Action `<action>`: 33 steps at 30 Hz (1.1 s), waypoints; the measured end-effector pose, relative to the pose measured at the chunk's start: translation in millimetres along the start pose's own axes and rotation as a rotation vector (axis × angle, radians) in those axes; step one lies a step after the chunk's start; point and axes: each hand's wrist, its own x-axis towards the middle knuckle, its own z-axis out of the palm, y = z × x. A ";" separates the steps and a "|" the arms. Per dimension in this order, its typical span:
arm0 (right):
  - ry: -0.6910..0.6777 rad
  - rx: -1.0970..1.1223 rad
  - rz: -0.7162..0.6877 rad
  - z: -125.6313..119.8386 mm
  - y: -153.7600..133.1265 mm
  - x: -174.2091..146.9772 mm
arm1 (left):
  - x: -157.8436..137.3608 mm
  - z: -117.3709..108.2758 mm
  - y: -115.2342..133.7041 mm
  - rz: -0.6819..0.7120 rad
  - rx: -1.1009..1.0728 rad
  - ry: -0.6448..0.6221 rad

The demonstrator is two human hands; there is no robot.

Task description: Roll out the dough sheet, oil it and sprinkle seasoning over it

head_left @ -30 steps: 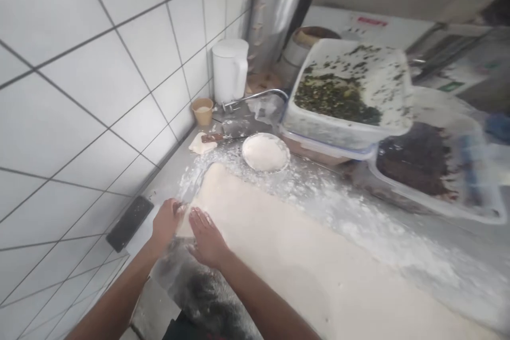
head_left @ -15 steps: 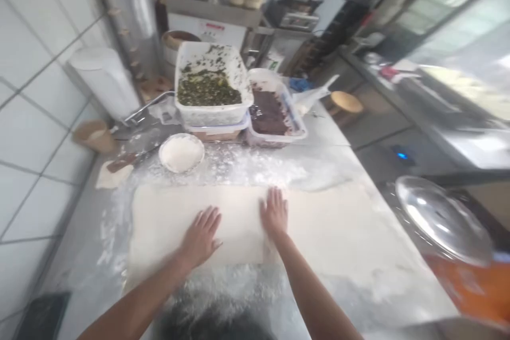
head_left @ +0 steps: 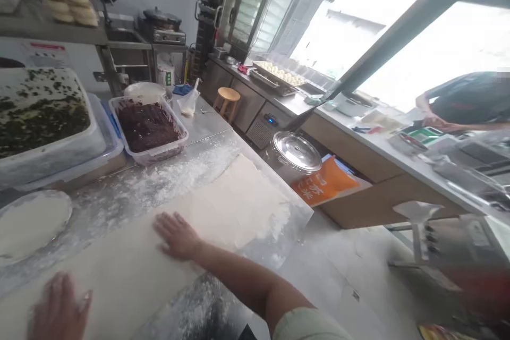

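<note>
Broadly, the floury desk [head_left: 207,127] carries a long dough sheet [head_left: 131,255], near the dark-paste tub [head_left: 161,155] and white-filled bowl [head_left: 68,208]; the right hand [head_left: 177,236] rests on the sheet, the blurred left hand [head_left: 59,308] over it, each grip unclenched.

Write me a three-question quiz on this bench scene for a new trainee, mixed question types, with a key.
1. True or false: the right hand holds a rolling pin over the dough sheet.

2. Multiple choice: what colour is the bag beside the round metal lid?
A) green
B) orange
C) blue

3. Fill in the blank: in the picture, the tub of dark filling stands to the ____ of the tub of green-flecked filling.

Key:
1. False; it is spread palm down on the dough sheet, holding nothing.
2. B
3. right
</note>
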 end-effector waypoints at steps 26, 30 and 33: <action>0.127 1.110 0.513 -131.4 405.4 -152.8 | 225.0 164.2 390.6 -0.116 -0.179 -0.697; 0.248 1.526 0.615 -135.9 422.9 -156.6 | 251.4 176.0 390.5 -0.221 -0.267 -0.546; 0.328 1.558 0.758 -122.0 430.0 -157.7 | 258.5 190.8 389.8 -0.298 -0.195 -0.458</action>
